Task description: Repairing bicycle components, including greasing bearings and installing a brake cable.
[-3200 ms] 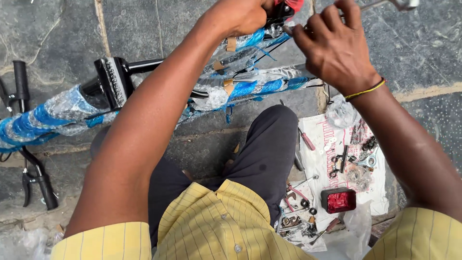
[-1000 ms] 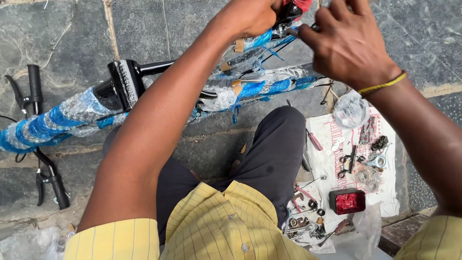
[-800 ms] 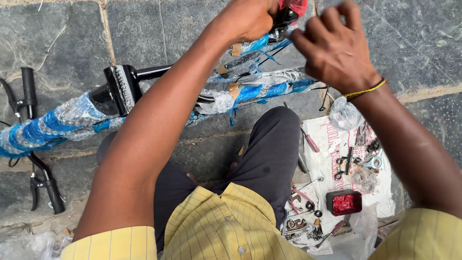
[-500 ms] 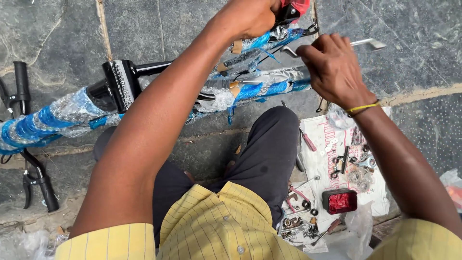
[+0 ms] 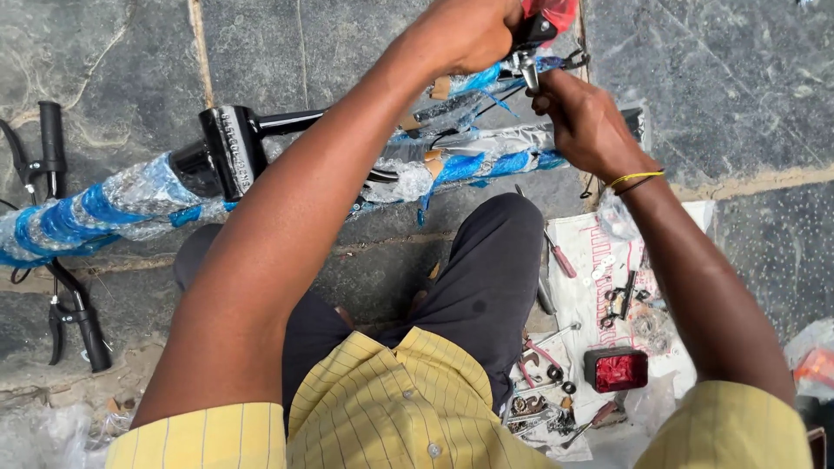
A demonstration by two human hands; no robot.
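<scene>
Since half a second ago, my right hand [image 5: 591, 126] has dropped from the silver wrench it was turning and now sits lower, curled closed against the wrapped bicycle frame [image 5: 469, 161], its fingers folded around the tubing just below a small silver bolt fitting [image 5: 527, 69]; whether anything else is inside that fist I cannot tell. My left hand [image 5: 469, 30] stays clenched tight at the top of the view, gripping a black part [image 5: 534, 30] beside a red piece [image 5: 556, 10], right above that fitting. The frame lies across the stone floor [image 5: 712, 78] in front of my knees, bundled in blue and clear plastic wrap, with its black head tube [image 5: 230, 152] bare toward the left. Black handlebar grips with brake levers [image 5: 52, 156] lie at the far left. By my right leg a white sheet [image 5: 599, 252] carries small nuts, washers, a red-handled screwdriver [image 5: 560, 256] and a red reflector [image 5: 617, 369].
</scene>
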